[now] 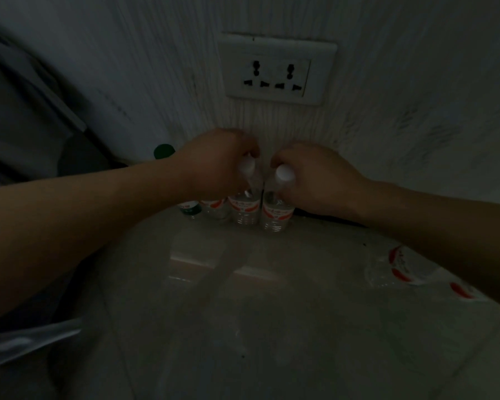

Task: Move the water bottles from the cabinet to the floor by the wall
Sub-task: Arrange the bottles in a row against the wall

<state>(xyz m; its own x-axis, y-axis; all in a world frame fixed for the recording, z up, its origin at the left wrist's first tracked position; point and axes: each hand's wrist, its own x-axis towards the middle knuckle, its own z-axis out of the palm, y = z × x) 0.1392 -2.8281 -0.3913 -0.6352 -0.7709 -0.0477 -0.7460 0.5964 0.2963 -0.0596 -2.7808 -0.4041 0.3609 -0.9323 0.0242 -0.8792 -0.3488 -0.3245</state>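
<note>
both hands (218,163) (315,177) grip upright bottles (276,210) (floor, by wall)

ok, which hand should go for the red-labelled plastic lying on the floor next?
Right, probably. The red-labelled plastic lies just below the right forearm. The right hand grips the right bottle by its top; the left hand grips the left bottle, farther from the plastic.

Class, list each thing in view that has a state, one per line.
left bottle: upright on floor, capped.
right bottle: upright on floor, capped.
left hand: grips left bottle's top.
right hand: grips right bottle's top.
green-capped bottle: upright, capped.
wall socket: nothing plugged in.
</note>
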